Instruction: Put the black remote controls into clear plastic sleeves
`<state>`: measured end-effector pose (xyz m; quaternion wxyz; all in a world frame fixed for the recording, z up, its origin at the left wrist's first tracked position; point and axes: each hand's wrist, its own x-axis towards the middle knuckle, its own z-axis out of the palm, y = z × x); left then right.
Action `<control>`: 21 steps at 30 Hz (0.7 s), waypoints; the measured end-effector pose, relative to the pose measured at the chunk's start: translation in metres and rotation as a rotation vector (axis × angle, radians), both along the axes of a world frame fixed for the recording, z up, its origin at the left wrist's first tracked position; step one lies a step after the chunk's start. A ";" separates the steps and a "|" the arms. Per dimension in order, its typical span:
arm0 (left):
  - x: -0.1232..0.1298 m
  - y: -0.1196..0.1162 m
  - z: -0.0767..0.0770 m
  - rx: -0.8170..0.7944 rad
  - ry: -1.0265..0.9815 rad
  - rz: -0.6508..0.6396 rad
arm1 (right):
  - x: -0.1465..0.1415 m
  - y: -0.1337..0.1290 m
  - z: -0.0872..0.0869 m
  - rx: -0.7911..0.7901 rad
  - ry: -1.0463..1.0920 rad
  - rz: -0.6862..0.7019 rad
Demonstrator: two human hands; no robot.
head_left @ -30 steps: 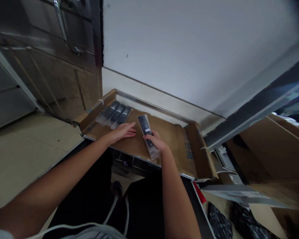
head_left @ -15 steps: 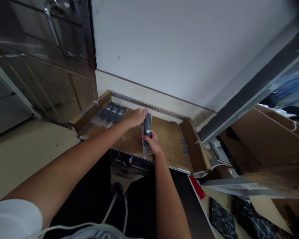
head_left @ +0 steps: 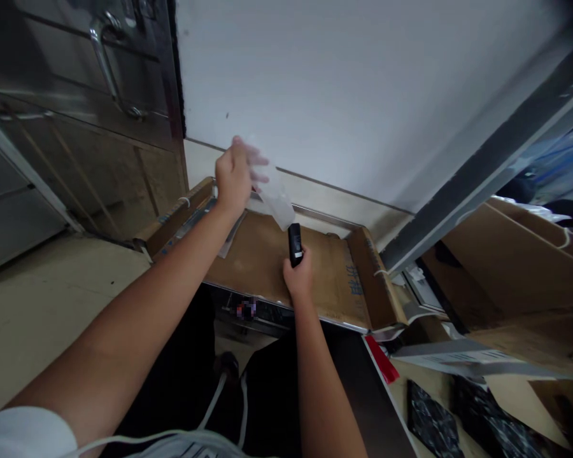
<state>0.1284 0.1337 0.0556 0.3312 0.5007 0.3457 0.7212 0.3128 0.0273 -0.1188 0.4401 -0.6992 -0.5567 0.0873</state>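
Observation:
My right hand [head_left: 298, 273] is closed around the lower end of a black bar-shaped device [head_left: 295, 242] with a small white label, held above the cardboard-lined tray [head_left: 255, 254]. Its exact kind I cannot make out. Up and to the left, my left hand [head_left: 236, 175] holds a clear plastic bag [head_left: 277, 200]; some fingers look blurred through the film. The bag stretches down from that hand to the device's top end. Behind my left forearm, the tray's left side holds bagged pieces [head_left: 191, 222], mostly hidden.
A white wall [head_left: 296, 83] rises behind the tray, and a metal door with a handle [head_left: 107, 63] stands at left. Large cardboard boxes [head_left: 520, 273] are on the right. Black plastic-wrapped bundles [head_left: 432, 416] lie below them, near a red strip [head_left: 381, 359].
My left hand has moved up and left, drawing the plastic bag off the black device. My right hand keeps hold of the device, now bare and slightly farther right.

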 end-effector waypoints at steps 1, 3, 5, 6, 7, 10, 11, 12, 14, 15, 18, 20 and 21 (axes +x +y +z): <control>-0.004 0.004 -0.015 -0.048 -0.059 0.041 | 0.006 -0.003 0.002 -0.040 -0.090 -0.085; -0.008 0.008 -0.060 -0.197 -0.079 0.070 | 0.023 -0.008 0.006 -0.160 -0.273 -0.224; -0.007 0.006 -0.111 -0.316 -0.008 0.087 | 0.046 -0.012 0.008 -0.278 -0.415 -0.293; -0.006 0.003 -0.134 -0.356 0.069 0.102 | 0.059 -0.014 0.009 -0.317 -0.464 -0.310; -0.004 0.000 -0.154 -0.374 0.152 0.114 | 0.072 -0.015 0.010 -0.338 -0.505 -0.330; 0.001 -0.009 -0.188 -0.365 0.290 0.017 | 0.104 -0.015 0.010 -0.366 -0.612 -0.397; 0.002 -0.009 -0.192 -0.362 0.312 -0.026 | 0.112 -0.013 0.009 -0.368 -0.641 -0.411; 0.002 -0.009 -0.194 -0.360 0.328 -0.058 | 0.117 -0.011 0.008 -0.366 -0.665 -0.419; 0.001 -0.007 -0.193 -0.348 0.346 -0.075 | 0.124 -0.005 0.006 -0.345 -0.694 -0.420; 0.001 -0.006 -0.192 -0.339 0.347 -0.065 | 0.125 -0.002 0.005 -0.329 -0.699 -0.420; -0.001 -0.004 -0.191 -0.318 0.337 -0.026 | 0.126 0.006 0.002 -0.272 -0.689 -0.442; -0.001 -0.006 -0.190 -0.326 0.336 -0.010 | 0.127 0.007 0.001 -0.241 -0.675 -0.451; 0.000 -0.007 -0.189 -0.336 0.339 -0.006 | 0.127 0.008 0.000 -0.229 -0.668 -0.449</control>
